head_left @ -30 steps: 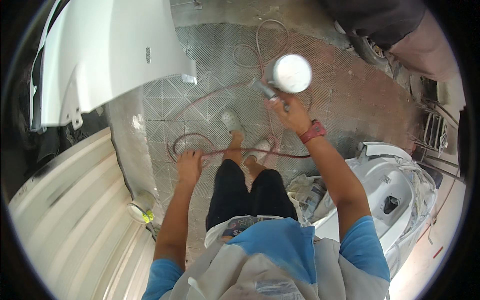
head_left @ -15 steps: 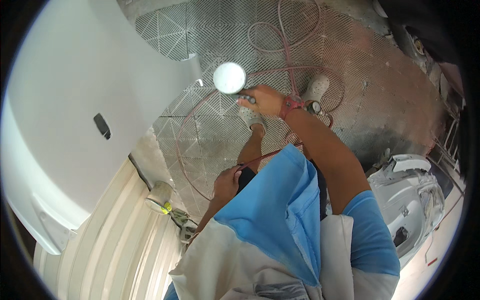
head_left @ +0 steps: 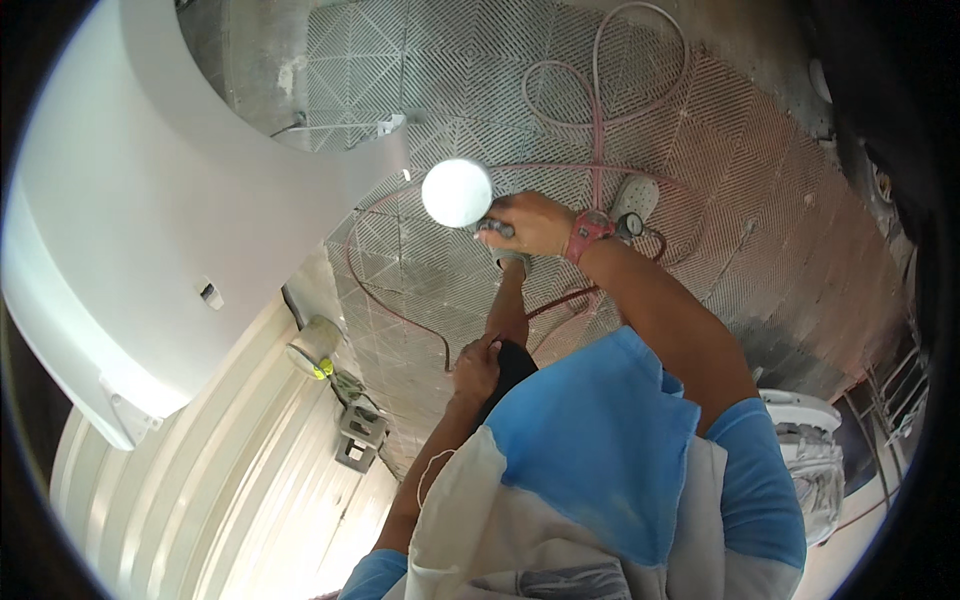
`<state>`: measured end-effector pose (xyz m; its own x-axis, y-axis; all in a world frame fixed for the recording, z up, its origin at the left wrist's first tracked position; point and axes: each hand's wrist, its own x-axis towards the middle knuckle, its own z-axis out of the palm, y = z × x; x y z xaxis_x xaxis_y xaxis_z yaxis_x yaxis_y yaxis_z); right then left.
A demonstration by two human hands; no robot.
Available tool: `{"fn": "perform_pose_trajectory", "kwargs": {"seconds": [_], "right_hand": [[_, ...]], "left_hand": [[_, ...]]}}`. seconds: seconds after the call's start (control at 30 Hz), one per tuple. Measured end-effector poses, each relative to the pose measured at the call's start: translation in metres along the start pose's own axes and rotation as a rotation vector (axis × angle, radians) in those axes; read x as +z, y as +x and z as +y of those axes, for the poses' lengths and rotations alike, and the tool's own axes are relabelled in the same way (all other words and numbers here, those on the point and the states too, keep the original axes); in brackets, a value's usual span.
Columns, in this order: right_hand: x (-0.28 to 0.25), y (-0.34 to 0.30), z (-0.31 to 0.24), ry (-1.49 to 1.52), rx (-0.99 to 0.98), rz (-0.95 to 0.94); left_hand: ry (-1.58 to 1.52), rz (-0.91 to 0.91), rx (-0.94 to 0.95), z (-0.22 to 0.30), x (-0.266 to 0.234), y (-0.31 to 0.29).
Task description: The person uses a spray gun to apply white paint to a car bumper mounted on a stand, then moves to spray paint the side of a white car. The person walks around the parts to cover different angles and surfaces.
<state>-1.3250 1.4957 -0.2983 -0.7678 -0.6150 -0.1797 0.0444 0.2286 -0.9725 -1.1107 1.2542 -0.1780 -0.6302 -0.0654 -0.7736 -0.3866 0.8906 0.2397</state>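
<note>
My right hand is closed around a spray gun topped by a round white cup. A small pressure gauge sits by the wrist, and a reddish air hose trails from there. Beside the dark shorts over my leg is my left hand, its fingers curled. The hose passes behind the leg and close to this hand; whether the fingers hold it is hidden. To the left stands a large pale vehicle body panel with a small slot in it, apart from the gun.
Hose loops lie over the patterned grid floor. A grey bumper-like part rests at the lower right, near a metal rack. At lower left are a ribbed wall, a tin can and a hollow block.
The view has shifted, so the panel appears farther left and the bumper-like part lower. The hose crossed in front of my leg at my left hand; now it runs behind the leg. My right hand keeps the spray gun.
</note>
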Motion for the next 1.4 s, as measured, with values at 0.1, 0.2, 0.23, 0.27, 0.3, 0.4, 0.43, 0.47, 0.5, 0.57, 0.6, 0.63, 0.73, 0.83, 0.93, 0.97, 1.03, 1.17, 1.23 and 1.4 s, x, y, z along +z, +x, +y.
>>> {"fn": "perform_pose_trajectory", "kwargs": {"seconds": [0.1,0.2,0.23,0.27,0.3,0.4,0.43,0.47,0.5,0.57,0.6,0.63,0.73,0.83,0.93,0.97,1.03,1.17,1.23,1.4], "right_hand": [[-0.032,-0.001,-0.020,0.004,-0.024,-0.057],[-0.064,0.010,-0.031,-0.097,-0.033,0.078],[-0.074,0.013,-0.034,-0.106,-0.085,0.134],[-0.084,0.017,-0.036,-0.135,-0.122,0.181],[-0.092,0.020,-0.039,-0.168,-0.139,0.215],[-0.100,0.018,-0.050,-0.124,-0.173,0.174],[-0.099,0.014,-0.055,-0.103,-0.207,0.178],[-0.094,0.011,-0.061,-0.101,-0.159,0.072],[-0.086,0.010,-0.068,-0.104,-0.138,-0.009],[-0.072,0.005,-0.083,-0.105,-0.142,-0.132],[-0.067,0.002,-0.091,-0.109,-0.166,-0.171],[-0.067,0.004,-0.096,-0.134,-0.150,-0.252],[-0.076,0.005,-0.113,-0.145,-0.145,-0.247],[-0.112,0.008,-0.124,-0.194,-0.063,-0.111],[-0.136,-0.006,-0.143,-0.192,-0.120,0.157],[-0.138,-0.012,-0.151,-0.173,-0.174,0.269],[-0.140,-0.022,-0.167,-0.245,-0.177,0.156],[-0.123,-0.028,-0.205,-0.283,-0.217,-0.108],[-0.116,-0.024,-0.225,-0.218,-0.239,-0.248],[-0.150,0.000,-0.259,-0.224,-0.170,-0.369]], "left_hand": [[0.034,0.084,0.029,0.039,0.009,-0.011],[-0.017,0.145,-0.019,0.071,0.012,-0.015],[-0.050,0.179,-0.042,0.079,0.012,-0.013],[-0.084,0.214,-0.063,0.086,0.013,-0.010],[-0.105,0.220,-0.094,0.089,0.012,-0.009],[-0.146,0.217,-0.154,0.091,0.010,-0.006],[-0.148,0.208,-0.148,0.089,0.009,-0.005],[-0.128,0.186,-0.173,0.088,0.008,-0.004],[-0.132,0.180,-0.150,0.087,0.007,-0.004],[-0.092,0.137,-0.167,0.086,0.005,-0.002],[-0.105,0.125,-0.141,0.087,0.003,0.000],[-0.108,0.097,-0.129,0.088,0.001,0.002],[-0.147,0.036,-0.167,0.093,-0.003,-0.010],[-0.167,0.014,-0.196,0.096,-0.005,-0.005],[-0.208,0.033,-0.209,0.093,-0.009,-0.010],[-0.215,0.036,-0.225,0.091,-0.011,-0.013],[-0.236,0.030,-0.228,0.089,-0.017,-0.019],[-0.266,0.037,-0.241,0.095,-0.026,-0.029],[-0.218,0.066,-0.217,0.103,-0.029,-0.031],[-0.260,0.154,-0.217,0.131,-0.029,-0.041]]}}
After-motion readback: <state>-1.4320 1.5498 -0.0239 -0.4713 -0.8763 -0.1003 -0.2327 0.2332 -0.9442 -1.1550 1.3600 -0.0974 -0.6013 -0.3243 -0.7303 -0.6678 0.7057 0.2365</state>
